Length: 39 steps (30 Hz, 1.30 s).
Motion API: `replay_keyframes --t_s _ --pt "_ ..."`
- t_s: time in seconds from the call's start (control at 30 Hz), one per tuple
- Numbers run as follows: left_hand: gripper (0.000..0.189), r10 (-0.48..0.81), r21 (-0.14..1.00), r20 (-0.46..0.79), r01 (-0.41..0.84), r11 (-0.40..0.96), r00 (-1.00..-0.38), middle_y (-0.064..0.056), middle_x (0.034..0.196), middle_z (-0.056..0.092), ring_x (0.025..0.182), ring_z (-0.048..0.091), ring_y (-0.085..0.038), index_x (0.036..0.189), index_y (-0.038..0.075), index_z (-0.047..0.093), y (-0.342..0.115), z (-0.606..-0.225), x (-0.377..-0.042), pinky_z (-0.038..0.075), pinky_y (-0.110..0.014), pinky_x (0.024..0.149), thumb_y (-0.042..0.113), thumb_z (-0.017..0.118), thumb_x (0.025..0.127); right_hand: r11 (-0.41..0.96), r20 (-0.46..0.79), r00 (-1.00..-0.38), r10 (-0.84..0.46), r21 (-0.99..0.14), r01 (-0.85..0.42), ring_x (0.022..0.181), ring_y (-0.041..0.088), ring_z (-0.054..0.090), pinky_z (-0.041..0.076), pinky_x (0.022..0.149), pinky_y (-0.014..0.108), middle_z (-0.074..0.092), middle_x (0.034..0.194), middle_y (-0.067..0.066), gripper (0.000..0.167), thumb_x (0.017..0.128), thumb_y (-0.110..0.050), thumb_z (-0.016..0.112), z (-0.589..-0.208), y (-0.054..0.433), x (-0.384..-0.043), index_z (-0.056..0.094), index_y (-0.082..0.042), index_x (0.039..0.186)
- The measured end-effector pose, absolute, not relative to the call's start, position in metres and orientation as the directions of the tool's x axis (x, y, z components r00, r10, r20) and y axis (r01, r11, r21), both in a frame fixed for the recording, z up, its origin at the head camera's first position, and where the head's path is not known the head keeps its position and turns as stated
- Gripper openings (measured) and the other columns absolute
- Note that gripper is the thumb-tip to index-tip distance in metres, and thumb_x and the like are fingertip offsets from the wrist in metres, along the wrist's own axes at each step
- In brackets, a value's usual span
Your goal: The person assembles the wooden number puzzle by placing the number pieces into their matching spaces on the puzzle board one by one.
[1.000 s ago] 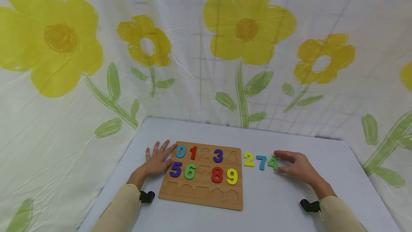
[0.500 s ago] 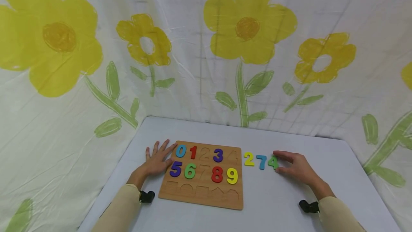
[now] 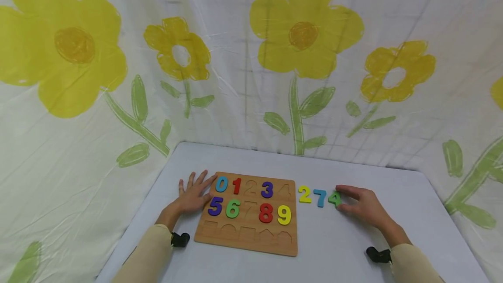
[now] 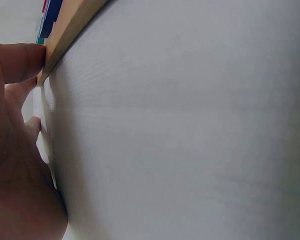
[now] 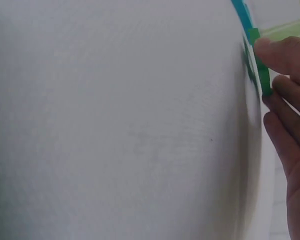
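In the head view, a wooden number board (image 3: pixel 251 248) lies on the white table with several coloured numbers in its recesses; those of 2, 4 and 7 are bare. My left hand (image 3: pixel 191 198) rests by the board's left edge, fingers spread, thumb and index finger at its wood. My right hand (image 3: pixel 363 206) pinches a green number 4 (image 3: pixel 334 198) between thumb and fingers, to the right of the board. The right wrist view shows the thumb on one side of this green 4 (image 5: pixel 260 67), close over the table.
A yellow number 2 (image 3: pixel 304 194) and a blue number 7 (image 3: pixel 320 198) lie in a row between the board and the right hand. Behind the table (image 3: pixel 334 248) hangs a white curtain (image 3: pixel 232 112) printed with yellow flowers.
The green 4 has turned slightly in the right hand's pinch. My left hand has stayed at the board's edge.
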State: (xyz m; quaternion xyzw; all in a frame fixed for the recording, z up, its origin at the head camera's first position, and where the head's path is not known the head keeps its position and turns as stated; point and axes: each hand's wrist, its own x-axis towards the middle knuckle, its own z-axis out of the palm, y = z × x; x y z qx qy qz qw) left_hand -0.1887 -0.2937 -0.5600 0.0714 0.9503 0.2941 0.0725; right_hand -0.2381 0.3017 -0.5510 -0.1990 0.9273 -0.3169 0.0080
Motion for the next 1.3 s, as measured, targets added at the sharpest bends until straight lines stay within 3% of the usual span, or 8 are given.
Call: replay_keyframes --t_s 0.17,0.57,0.8,0.97,1.3 --pt "0.065 0.185 0.585 -0.066 0.112 0.803 -0.980 -0.025 0.181 0.017 0.163 -0.007 -0.063 0.170 0.025 0.040 -0.297 -0.568 -0.189 -0.020 -0.083 0.119 0.035 0.059 0.109 0.702 0.101 -0.926 -0.364 -0.623 -0.344 0.131 0.038 0.072 0.054 0.103 0.015 0.076 0.141 0.009 0.061 0.088 -0.022 0.094 -0.544 0.304 -0.231 0.072 -0.009 0.143" --pt "0.067 0.172 0.565 -0.066 0.105 0.818 -0.983 -0.024 0.182 0.015 0.165 -0.008 -0.061 0.171 0.023 0.038 -0.295 -0.573 -0.192 -0.021 -0.081 0.121 0.034 0.057 0.109 0.694 0.204 -0.878 -0.433 -0.547 -0.469 0.125 0.030 0.076 0.051 0.102 0.014 0.078 0.137 -0.002 0.060 0.088 -0.028 0.094 -0.520 0.288 -0.221 0.073 -0.014 0.143" --pt "0.066 0.172 0.572 -0.065 0.104 0.814 -0.983 -0.026 0.181 0.017 0.163 -0.006 -0.064 0.170 0.023 0.040 -0.295 -0.570 -0.190 -0.020 -0.083 0.120 0.033 0.059 0.108 0.664 0.244 -0.835 -0.493 -0.514 -0.542 0.124 0.030 0.077 0.062 0.101 0.036 0.079 0.136 -0.003 0.057 0.089 -0.027 0.094 -0.506 0.270 -0.219 0.075 -0.014 0.141" --pt "0.066 0.166 0.555 -0.103 0.082 0.828 -0.981 -0.026 0.181 0.016 0.164 -0.006 -0.063 0.171 0.019 0.039 -0.291 -0.561 -0.190 -0.017 -0.084 0.120 0.028 0.059 0.108 0.643 0.240 -0.824 -0.512 -0.529 -0.554 0.126 0.029 0.076 0.063 0.102 0.051 0.078 0.138 -0.003 0.058 0.088 -0.023 0.095 -0.499 0.254 -0.221 0.074 -0.015 0.142" --pt "0.066 0.158 0.515 -0.154 0.057 0.855 -0.975 -0.022 0.184 0.012 0.165 -0.008 -0.060 0.173 0.020 0.035 -0.290 -0.556 -0.191 -0.017 -0.084 0.121 0.030 0.057 0.112 0.600 0.224 -0.806 -0.548 -0.567 -0.565 0.128 0.028 0.075 0.061 0.104 0.056 0.077 0.140 -0.003 0.057 0.089 -0.020 0.093 -0.498 0.222 -0.232 0.074 -0.017 0.143"
